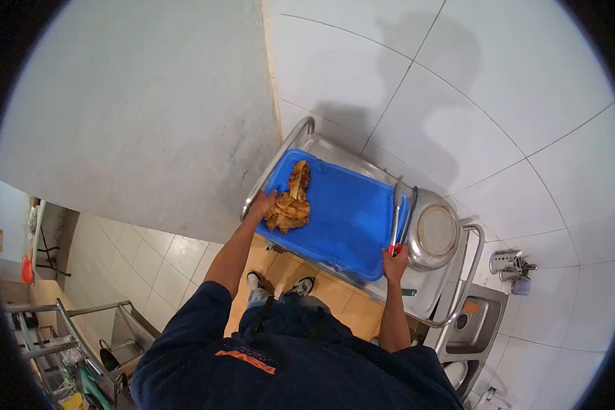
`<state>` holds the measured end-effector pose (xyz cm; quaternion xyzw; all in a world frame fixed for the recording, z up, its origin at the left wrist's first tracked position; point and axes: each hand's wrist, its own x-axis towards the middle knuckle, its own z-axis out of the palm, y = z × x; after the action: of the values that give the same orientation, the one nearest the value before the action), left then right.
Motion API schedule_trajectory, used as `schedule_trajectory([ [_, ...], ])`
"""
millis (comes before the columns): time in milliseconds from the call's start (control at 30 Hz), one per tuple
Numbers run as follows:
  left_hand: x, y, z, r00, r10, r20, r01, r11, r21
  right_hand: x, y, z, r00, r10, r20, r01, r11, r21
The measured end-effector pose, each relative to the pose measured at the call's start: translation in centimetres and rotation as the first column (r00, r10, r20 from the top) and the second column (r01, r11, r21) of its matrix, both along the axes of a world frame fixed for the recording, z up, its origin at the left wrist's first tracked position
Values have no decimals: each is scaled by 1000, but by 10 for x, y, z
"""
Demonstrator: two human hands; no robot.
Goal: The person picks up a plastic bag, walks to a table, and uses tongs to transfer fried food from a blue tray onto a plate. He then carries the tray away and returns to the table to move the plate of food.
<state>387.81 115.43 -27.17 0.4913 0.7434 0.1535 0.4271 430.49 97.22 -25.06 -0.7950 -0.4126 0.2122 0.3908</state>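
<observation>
A blue plastic tray [345,212] rests over a metal cart in front of me. Browned chunks of cooked meat [289,210] lie at its left end. My left hand [264,203] is closed on the tray's left rim, close to the meat. At the right rim, my right hand [394,262] is closed on the tray. By its thumb is the red end of a long metal utensil [396,212], which lies along that side. A dark, slim tool [408,215] is beside the utensil. The fingertips under the rim are hidden.
The metal cart [434,295] has tubular end handles and stands against the tiled wall. An upturned metal pot [435,229] sits on its right side. Farther right are a steel sink [466,328] and a wall-mounted utensil holder [506,261]. A metal rack [65,328] stands lower left.
</observation>
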Motion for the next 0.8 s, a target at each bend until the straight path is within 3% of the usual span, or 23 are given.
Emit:
schedule_trajectory([
  [67, 1, -3, 8, 993, 64, 102, -52, 992, -114, -1, -1, 5, 992, 34, 122, -40, 998, 49],
  [100, 13, -16, 58, 985, 99, 143, -76, 984, -158, 0, -2, 6, 982, 49, 184, -63, 995, 71],
  [167, 20, -25, 81, 977, 121, 178, -89, 980, -180, 2, -5, 17, 989, 30, 145, -43, 995, 85],
  [333, -6, -26, 7, 990, -5, 142, 23, 992, -126, 23, -19, 8, 980, 73, 186, -93, 991, 101],
  [400, -3, -41, 3, 964, 52, 261, -21, 993, -120, 29, -25, 18, 987, 55, 151, -65, 996, 63],
  [533, -8, -67, 8, 859, 77, 506, 19, 983, -180, 49, -35, 47, 977, 57, 204, -70, 996, 60],
  [567, -10, -73, 10, 822, 80, 564, 41, 979, -199, 55, -40, 52, 987, 65, 146, -77, 994, 73],
  [667, -3, -94, 66, 698, 21, 716, 153, 972, -177, 67, -53, 78, 996, 85, 24, -87, 993, 76],
  [800, 1, -118, 90, 601, 61, 797, 43, 993, -108, 67, -66, 112, 992, 118, -40, -115, 991, 74],
])
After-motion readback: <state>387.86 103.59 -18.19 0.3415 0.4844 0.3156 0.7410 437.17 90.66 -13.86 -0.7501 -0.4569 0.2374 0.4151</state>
